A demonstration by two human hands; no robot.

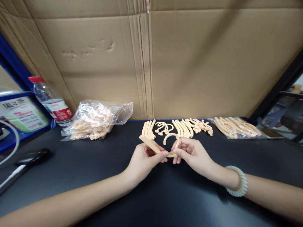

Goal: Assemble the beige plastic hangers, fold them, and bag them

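Observation:
My left hand (144,159) is closed around a beige plastic arm piece (151,144) that slants up to the left. My right hand (190,152) pinches a beige curved hook piece (170,137), its end meeting the arm piece between my fingertips above the black tabletop (94,170). Just behind my hands lie rows of loose beige arm pieces (148,129) and hook pieces (163,127). More curved pieces (184,127) lie to the right of them.
A clear bag of beige parts (94,121) lies at the back left, another bag (236,127) at the back right. A water bottle (52,102) stands far left by a blue shelf. A black handheld device (32,156) rests at the left. A cardboard wall (151,60) closes the back.

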